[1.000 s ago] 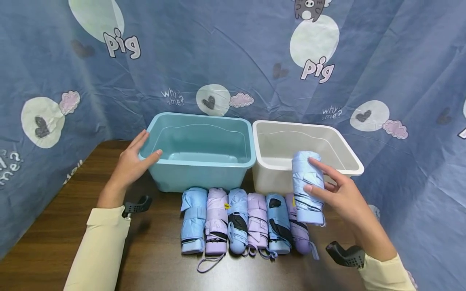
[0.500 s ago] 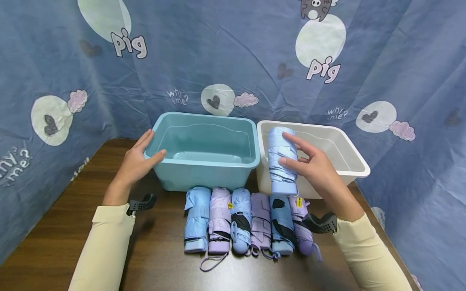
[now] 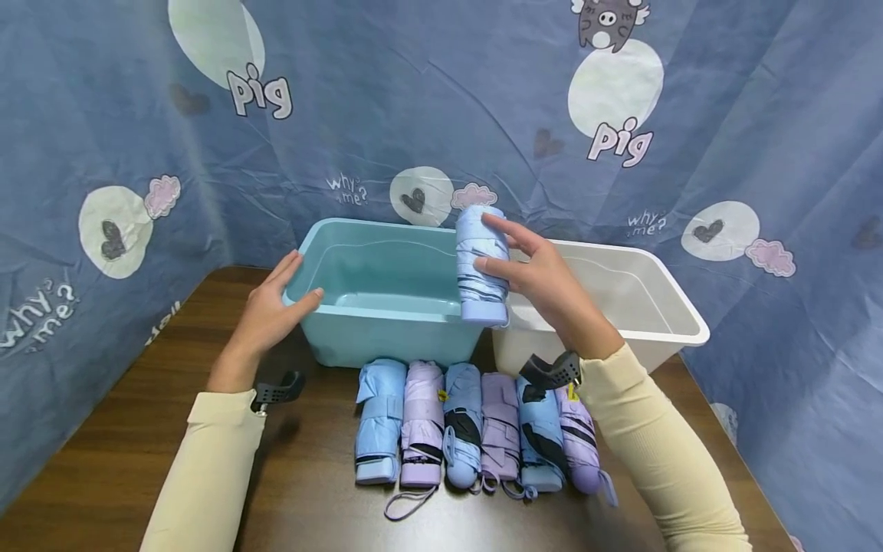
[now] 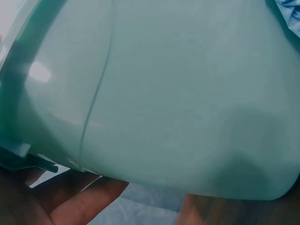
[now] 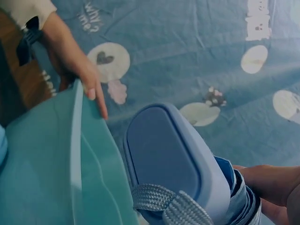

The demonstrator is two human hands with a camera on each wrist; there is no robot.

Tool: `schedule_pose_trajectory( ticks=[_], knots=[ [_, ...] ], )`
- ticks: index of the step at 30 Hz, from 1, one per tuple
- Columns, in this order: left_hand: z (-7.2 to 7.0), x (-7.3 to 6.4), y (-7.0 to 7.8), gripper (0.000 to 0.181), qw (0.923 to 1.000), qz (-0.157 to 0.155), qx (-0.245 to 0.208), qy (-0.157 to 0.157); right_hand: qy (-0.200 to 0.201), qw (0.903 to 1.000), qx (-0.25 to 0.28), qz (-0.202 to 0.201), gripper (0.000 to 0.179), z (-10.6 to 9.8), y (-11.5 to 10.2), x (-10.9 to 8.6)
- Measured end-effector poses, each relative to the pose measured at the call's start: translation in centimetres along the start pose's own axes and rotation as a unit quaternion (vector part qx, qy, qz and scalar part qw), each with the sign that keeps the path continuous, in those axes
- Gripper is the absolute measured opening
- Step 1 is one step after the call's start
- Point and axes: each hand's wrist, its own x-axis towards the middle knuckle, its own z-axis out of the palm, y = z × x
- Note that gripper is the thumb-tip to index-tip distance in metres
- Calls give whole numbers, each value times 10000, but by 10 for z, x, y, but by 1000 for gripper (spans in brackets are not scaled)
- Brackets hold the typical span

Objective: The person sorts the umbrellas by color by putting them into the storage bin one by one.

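My right hand [image 3: 552, 284] holds a folded light-blue umbrella [image 3: 477, 287] upright, thumb and fingers on its side. It hangs over the right end of a teal bin [image 3: 386, 337]. In the right wrist view, the umbrella's flat handle end [image 5: 159, 140] and braided strap [image 5: 154, 197] are close to the camera. My left hand [image 3: 269, 314] rests on the teal bin's left rim, fingers extended and spread from the thumb. The left wrist view shows fingers [image 4: 93, 199] by the bin's rim, partly hidden.
A white bin [image 3: 638, 335] stands beside the teal one, partly hidden by my right arm. In front lies a row of several folded umbrellas, with a blue one [image 3: 381, 414] at left and a purple one [image 3: 581, 445] at right. A printed cloth [image 3: 331, 130] hangs behind.
My right hand has carried the light-blue umbrella left and upward, from in front of the white bin to over the teal bin. The left hand stays at the rim; the view shifts slightly.
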Motion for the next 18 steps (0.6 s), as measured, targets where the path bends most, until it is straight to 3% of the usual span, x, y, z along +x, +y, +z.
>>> schedule_pose_trajectory(
  ticks=[10, 18],
  knots=[
    [1, 0, 1, 80, 9999, 49, 140, 56, -66, 9989, 284, 357, 59, 35, -2, 35],
    [-5, 1, 2, 85, 9994, -109, 286, -159, -212, 9969, 644, 403, 60, 66, -3, 64]
  ],
)
